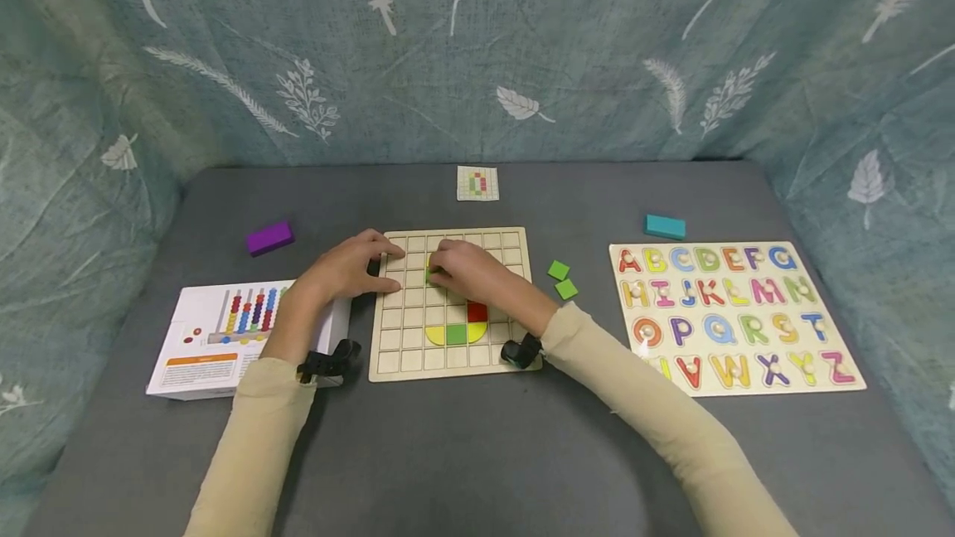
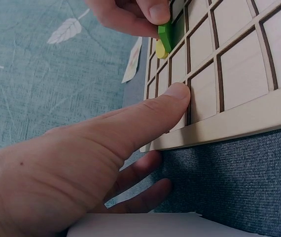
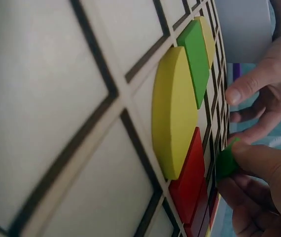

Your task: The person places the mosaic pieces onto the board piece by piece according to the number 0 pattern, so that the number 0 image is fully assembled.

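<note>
Head view: right hand (image 1: 466, 270) pinches green tile (image 1: 430, 275) over grid board (image 1: 515, 305).

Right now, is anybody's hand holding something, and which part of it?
The right hand pinches a green tile by its edges over the grid board. The left hand only steadies that board.

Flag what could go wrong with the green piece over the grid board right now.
1. The right hand pinches the green piece by its edge at a tilt; it may catch a grid rib instead of seating.
2. The left hand only rests on the board; a push could slide it.
</note>
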`<state>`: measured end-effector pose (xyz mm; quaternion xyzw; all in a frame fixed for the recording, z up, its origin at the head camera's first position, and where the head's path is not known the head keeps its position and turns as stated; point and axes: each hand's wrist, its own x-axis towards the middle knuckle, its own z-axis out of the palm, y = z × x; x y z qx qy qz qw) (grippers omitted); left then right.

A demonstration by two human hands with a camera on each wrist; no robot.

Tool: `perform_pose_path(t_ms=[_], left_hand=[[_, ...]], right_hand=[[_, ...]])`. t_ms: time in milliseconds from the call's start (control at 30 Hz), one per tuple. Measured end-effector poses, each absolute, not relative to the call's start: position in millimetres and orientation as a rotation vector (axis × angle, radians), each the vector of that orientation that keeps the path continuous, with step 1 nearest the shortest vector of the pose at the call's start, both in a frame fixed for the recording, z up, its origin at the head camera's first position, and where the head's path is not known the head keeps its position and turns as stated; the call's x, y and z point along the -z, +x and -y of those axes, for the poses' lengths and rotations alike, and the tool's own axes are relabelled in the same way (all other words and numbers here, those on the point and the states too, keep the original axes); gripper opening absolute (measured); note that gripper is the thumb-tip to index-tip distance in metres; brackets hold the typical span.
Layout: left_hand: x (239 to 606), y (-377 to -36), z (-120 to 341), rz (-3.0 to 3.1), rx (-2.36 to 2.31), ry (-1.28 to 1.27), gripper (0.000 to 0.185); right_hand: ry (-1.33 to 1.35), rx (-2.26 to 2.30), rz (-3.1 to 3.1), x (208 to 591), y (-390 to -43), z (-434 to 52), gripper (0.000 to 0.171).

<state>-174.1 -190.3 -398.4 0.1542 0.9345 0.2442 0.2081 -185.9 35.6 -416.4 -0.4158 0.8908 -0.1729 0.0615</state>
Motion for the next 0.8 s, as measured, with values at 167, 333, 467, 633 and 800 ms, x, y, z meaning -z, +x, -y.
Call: perform_pose_path(t_ms=[167,333,467,633,800], left_hand=[[398.9,-171.5,190.5,-2.606,-0.686,0.438,0.052],[398.5,-172.5,188.8,-2.607,-0.682,0.441,0.052],[399.7,-173.3,188.2,-2.605,-0.687,0.44,0.052],[399.3,-173.1,188.0,-2.61,-0.693,0.441,0.053],[400.4,-171.1,189.2,-2.616,-0.683,0.444,0.052]], right_hand=[[-1.258,0.576,-2.652,417.2,-186.9,-36.3,0.016],[-1.214,0.638,-2.635,417.4,-189.3,-39.3,0.016],[-1.226,0.665,-2.633,419.0,-190.7,-41.0,0.016],[-1.275,0.634,-2.647,420.1,-190.5,-40.9,0.014],[-1.287,0.505,-2.668,419.4,-187.0,-39.4,0.015]])
